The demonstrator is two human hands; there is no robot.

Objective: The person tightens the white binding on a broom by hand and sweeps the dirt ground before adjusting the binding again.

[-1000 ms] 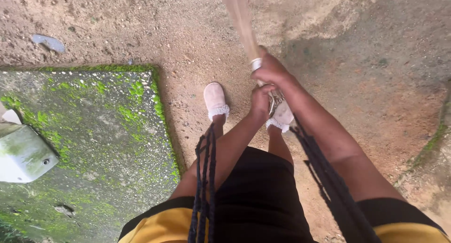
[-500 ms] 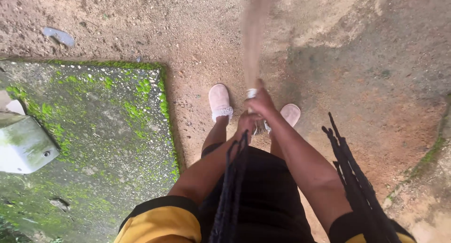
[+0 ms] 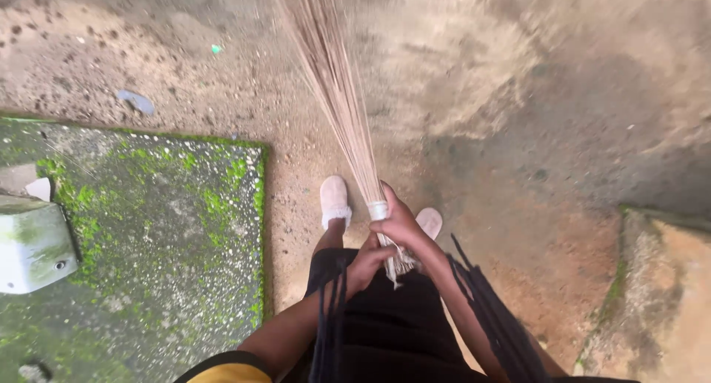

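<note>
1. Both hands closed around a broom (image 3: 337, 101) of thin bundled sticks, near its bound end.
2. Right hand (image 3: 400, 224) wrapped tight just below the white band (image 3: 378, 210), thumb up along the bundle.
3. Left hand (image 3: 364, 263) clasped lower, at about 7 o'clock from the right hand, touching the frayed butt end of the sticks.
4. Broom tilted up toward 11 o'clock from the hands, bristles fanning out over the sandy ground (image 3: 474, 94) and blurred at the far end.
5. Two pale slippers (image 3: 334, 198) just beyond the hands, one at 10 o'clock of the right hand, the other partly hidden at 2 o'clock.
6. Mossy concrete slab (image 3: 148, 235) at 9 o'clock, well apart from the broom, with a pale green-stained block (image 3: 29, 242) at its left edge.
7. Small grey scrap (image 3: 136, 100) on the dirt just past the slab's far edge, at 10 o'clock.
8. Raised, moss-edged concrete step (image 3: 659, 279) at 3 o'clock.
9. Dark braids (image 3: 489, 324) hanging down over black shorts (image 3: 400, 324) at 6 o'clock.
</note>
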